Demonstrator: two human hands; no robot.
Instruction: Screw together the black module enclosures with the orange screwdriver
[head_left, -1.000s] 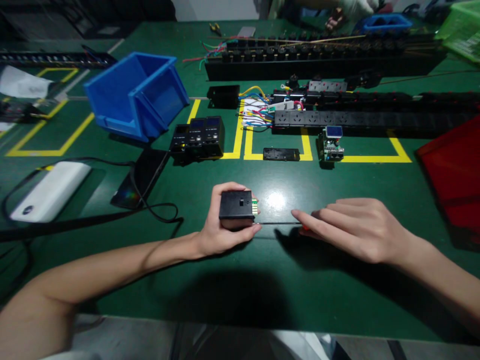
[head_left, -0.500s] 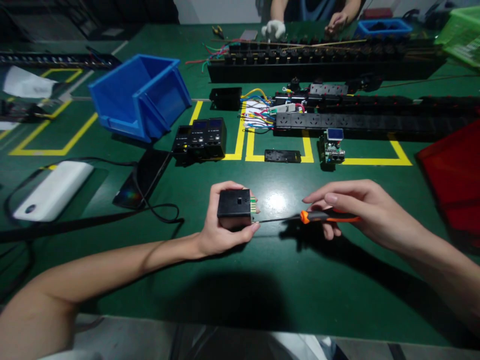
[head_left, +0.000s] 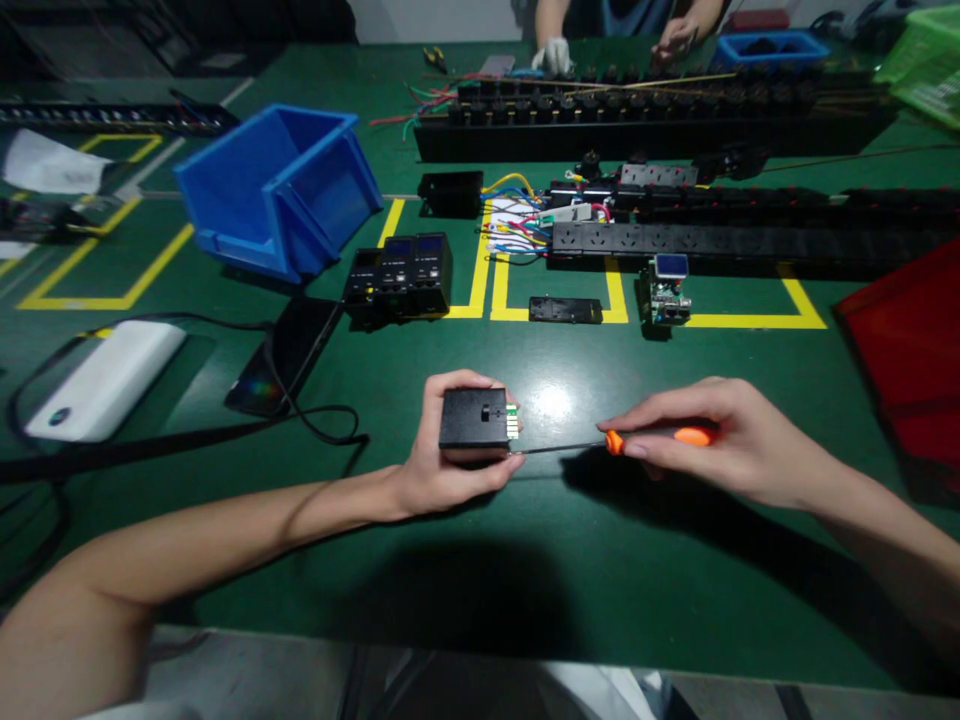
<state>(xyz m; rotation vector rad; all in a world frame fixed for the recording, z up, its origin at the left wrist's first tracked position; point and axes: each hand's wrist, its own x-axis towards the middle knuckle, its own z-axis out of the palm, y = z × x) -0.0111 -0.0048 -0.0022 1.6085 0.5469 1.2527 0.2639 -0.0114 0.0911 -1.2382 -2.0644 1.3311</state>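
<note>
My left hand [head_left: 442, 470] is wrapped round a small black box-shaped module [head_left: 474, 420] above the table. A green circuit board edge with gold contacts [head_left: 512, 422] sticks out of the module's right side. In my right hand [head_left: 720, 440] is a screwdriver [head_left: 652, 438] with a black and orange handle, held almost level between thumb and fingers. Its thin shaft points left, and the tip meets the module's lower right corner, close to my left thumb. Whatever lies under the tip is too small to make out.
Beyond my hands lie a flat black cover [head_left: 565, 310], a circuit board with a small screen [head_left: 670, 290] and black display modules [head_left: 401, 275]. A blue bin [head_left: 281, 195], phone [head_left: 285, 355] and white power bank [head_left: 109, 380] are left; a red bin [head_left: 911, 350] right. Across, a co-worker's gloved hand [head_left: 555, 56] touches socket strips.
My right fingers have closed from a loose, spread pose to a firm hold round the screwdriver handle. The module has shifted slightly right and down, its board edge turned more into view.
</note>
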